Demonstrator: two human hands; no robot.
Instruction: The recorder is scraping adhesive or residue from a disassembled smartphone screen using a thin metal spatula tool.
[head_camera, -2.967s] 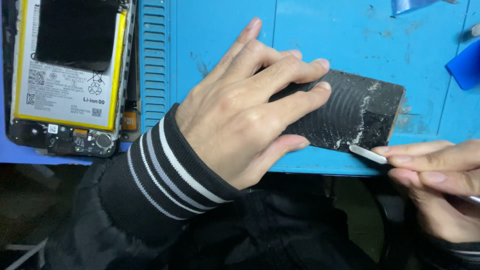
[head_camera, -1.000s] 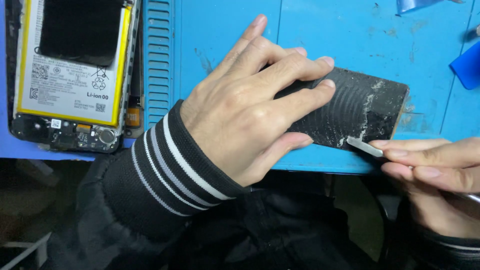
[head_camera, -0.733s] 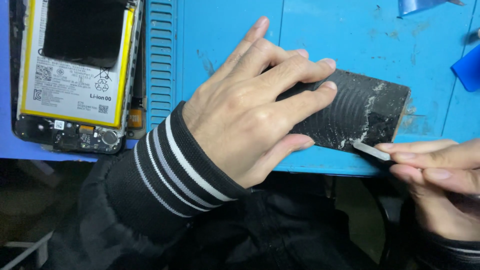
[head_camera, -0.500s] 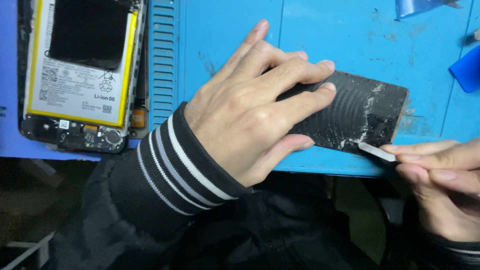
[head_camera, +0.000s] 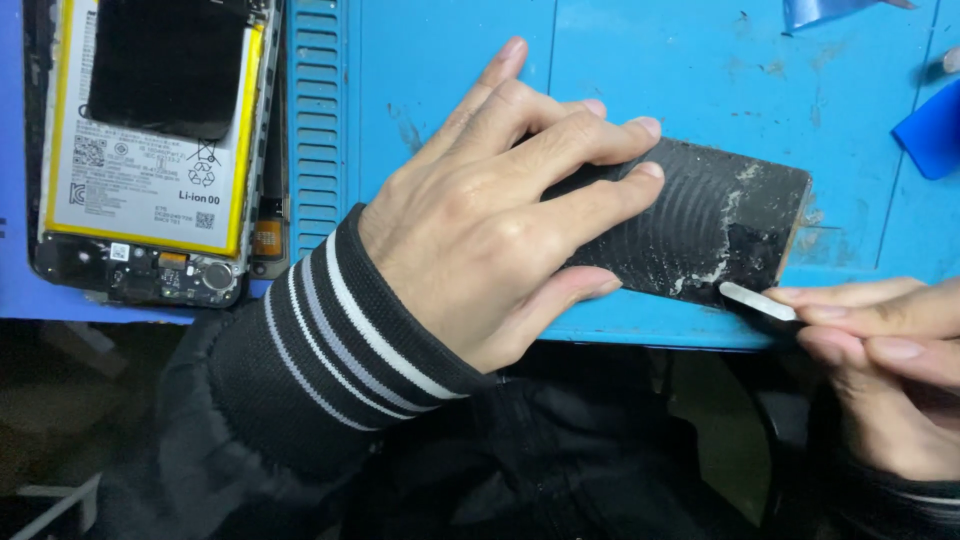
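The left hand (head_camera: 490, 230) is pressing flat, fingers spread, on the dark panel (head_camera: 700, 225), while the right hand (head_camera: 885, 370) is pinching a thin white pry tool (head_camera: 757, 301) against its near corner.

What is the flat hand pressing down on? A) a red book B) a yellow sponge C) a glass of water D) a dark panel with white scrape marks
D: the left hand lies flat on the dark panel, which rests on the blue mat.
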